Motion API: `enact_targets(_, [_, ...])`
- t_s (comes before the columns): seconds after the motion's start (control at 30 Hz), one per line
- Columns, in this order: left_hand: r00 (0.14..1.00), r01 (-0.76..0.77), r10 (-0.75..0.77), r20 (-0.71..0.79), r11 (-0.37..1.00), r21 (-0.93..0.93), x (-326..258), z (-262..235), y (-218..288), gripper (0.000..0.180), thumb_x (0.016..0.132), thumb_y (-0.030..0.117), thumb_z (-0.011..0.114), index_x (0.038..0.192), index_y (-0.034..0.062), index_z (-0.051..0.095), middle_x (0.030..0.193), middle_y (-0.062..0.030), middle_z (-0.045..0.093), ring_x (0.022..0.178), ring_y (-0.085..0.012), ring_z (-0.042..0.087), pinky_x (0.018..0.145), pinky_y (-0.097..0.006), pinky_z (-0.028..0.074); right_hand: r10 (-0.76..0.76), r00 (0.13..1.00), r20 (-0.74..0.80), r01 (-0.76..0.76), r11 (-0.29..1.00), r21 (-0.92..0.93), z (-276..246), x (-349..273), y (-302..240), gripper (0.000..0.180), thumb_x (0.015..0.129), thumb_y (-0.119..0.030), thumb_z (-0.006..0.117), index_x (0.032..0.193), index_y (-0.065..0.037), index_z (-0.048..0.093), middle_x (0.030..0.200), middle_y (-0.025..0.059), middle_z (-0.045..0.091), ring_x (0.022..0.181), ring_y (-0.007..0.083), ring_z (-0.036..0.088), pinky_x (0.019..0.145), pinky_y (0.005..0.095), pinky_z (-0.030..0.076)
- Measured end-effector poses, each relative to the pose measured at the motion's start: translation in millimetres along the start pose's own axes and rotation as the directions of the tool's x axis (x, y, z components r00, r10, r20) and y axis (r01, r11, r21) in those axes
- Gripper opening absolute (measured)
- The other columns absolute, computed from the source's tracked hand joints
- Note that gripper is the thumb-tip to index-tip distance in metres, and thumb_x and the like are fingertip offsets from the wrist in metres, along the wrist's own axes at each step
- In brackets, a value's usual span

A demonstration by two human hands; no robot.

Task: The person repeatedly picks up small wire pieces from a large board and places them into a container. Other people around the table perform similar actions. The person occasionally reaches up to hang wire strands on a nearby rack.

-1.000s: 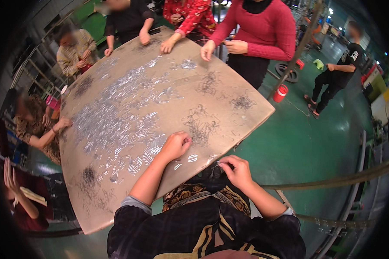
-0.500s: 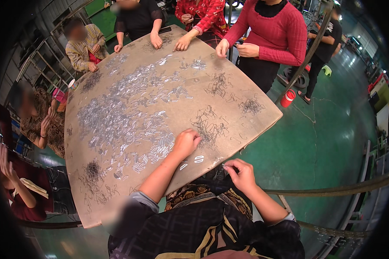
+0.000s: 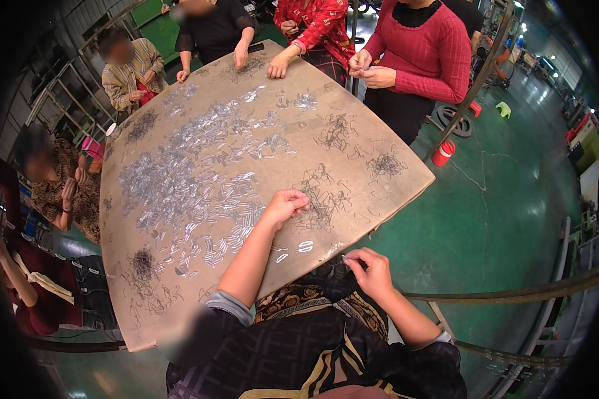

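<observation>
My left hand (image 3: pixel 286 208) is over the table at the left side of a loose pile of dark, thin wire hooks (image 3: pixel 323 199). Its fingers are drawn together in a pinch, and whatever sits at the tips is too small to name. Just off the near table edge, my right hand (image 3: pixel 371 272) pinches a small piece between thumb and forefinger; its kind cannot be told. Between the two hands, a few silvery oblong loops (image 3: pixel 305 247) lie near that edge. Many similar loops (image 3: pixel 239 223) spread out left of my left forearm.
The large brown board-topped table (image 3: pixel 273 166) carries more dark wire heaps (image 3: pixel 387 164) around its sides. Several people stand around it, among them one in a red sweater (image 3: pixel 427 53). A red container (image 3: pixel 443 153) stands on the green floor, beside a slanting post (image 3: pixel 476 86).
My left hand has shifted slightly up and left beside the hook pile. The right hand has barely moved. Across the table, the red-sweatered person's hands have come together.
</observation>
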State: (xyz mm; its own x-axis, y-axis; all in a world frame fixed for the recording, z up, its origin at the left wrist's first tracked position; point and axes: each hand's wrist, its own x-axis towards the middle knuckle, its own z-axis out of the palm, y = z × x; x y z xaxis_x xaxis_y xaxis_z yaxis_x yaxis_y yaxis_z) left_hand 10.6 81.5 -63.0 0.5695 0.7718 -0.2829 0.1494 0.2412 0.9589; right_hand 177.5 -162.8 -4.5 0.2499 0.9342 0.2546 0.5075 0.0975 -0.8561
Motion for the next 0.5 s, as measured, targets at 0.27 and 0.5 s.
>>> enact_targets(0.27, [0.997,-0.056,0.051,0.057,0.994,0.095,-11.2,-1.8,1.4,0.011,0.088,0.012,0.068,0.09,0.0019,0.067,0.076,-0.0047,0.068,0.062,-0.0086,0.057,0.057,-0.022,0.045,-0.003,1.0,-0.001,0.003,1.0,-0.002,0.8,-0.3,2.7,0.007,0.08,-0.002,0.069,0.087,-0.001,0.068,0.078,0.0117,0.066,0.065,0.0266,0.064,0.059,0.0321,0.049])
enact_targets(0.5, [0.946,-0.175,0.313,-0.083,0.709,0.684,-28.1,17.4,18.1,0.01,0.085,0.01,0.068,0.089,0.001,0.068,0.075,-0.0077,0.068,0.067,-0.0124,0.062,0.062,-0.029,0.049,0.007,1.0,-0.011,-0.007,1.0,0.011,0.1,-2.2,5.0,0.007,0.08,-0.003,0.07,0.087,-0.002,0.068,0.078,0.0114,0.066,0.064,0.0265,0.063,0.058,0.0322,0.049])
